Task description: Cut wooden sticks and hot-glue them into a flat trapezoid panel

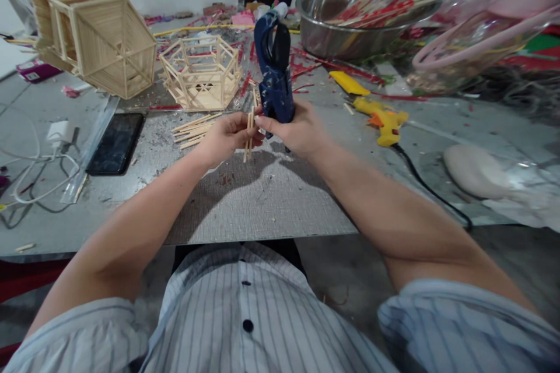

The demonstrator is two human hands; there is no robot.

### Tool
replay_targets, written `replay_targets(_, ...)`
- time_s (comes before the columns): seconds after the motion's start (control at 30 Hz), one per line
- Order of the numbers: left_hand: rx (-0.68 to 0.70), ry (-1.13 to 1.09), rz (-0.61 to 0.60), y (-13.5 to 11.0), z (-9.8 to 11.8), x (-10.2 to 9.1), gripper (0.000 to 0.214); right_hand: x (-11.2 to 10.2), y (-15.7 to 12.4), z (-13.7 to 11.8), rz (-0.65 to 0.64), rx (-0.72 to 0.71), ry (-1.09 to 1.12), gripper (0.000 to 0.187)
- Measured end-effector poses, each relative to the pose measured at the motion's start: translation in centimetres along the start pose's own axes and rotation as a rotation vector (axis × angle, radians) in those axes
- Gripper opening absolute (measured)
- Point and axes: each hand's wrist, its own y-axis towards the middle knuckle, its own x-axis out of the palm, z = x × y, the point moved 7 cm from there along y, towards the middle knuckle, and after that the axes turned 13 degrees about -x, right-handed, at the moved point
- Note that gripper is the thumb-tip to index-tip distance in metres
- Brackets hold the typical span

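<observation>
My left hand (227, 139) is closed on a few thin wooden sticks (249, 134), held upright above the grey table (262, 198). My right hand (297, 131) grips a dark blue glue gun (275, 67) with its body pointing up and away, its thumb and forefinger touching the sticks. The two hands meet at the middle of the table. A small pile of loose sticks (195, 128) lies just left of my left hand.
A hexagonal stick frame (201, 73) and a larger stick model (94, 35) stand at the back left. A phone (116, 143) and white charger cable (48, 157) lie left. A steel bowl (363, 14) with red sticks, a yellow glue gun (382, 119) and plastic bags sit right.
</observation>
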Motion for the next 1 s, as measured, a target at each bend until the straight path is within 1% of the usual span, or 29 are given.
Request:
replay_targets(0.13, 0.104, 0.056, 0.037, 0.5, 0.1, -0.9, 0.012, -0.7, 0.3, 1.0, 0.048, 0.002, -0.021, 0.015)
replay_targets(0.27, 0.17, 0.122, 0.036, 0.7, 0.0, -1.0, 0.015, -1.0, 0.5, 1.5, 0.053, 0.015, -0.012, 0.013)
replay_targets(0.4, 0.203, 0.2, -0.006, 0.8, -0.1, -0.7, 0.018, -0.9, 0.5, 1.4, 0.059, -0.014, -0.033, 0.013)
replay_targets(0.53, 0.224, 0.255, -0.047, 0.9, -0.2, -0.5, 0.015, -0.9, 0.5, 1.5, 0.056, -0.038, -0.05, 0.015)
replay_targets(0.67, 0.196, 0.251, -0.035, 0.8, -0.2, -0.4, 0.014, -0.9, 0.4, 1.7, 0.046, -0.02, -0.058, 0.017)
replay_targets(0.9, 0.062, 0.224, 0.067, 0.4, -0.4, -0.6, 0.013, -1.2, 0.5, 1.6, 0.024, 0.027, -0.097, 0.023)
replay_targets(1.0, 0.077, 0.21, 0.079, 0.5, -0.3, -0.9, 0.012, -1.3, 0.6, 1.8, 0.027, 0.02, -0.089, 0.024)
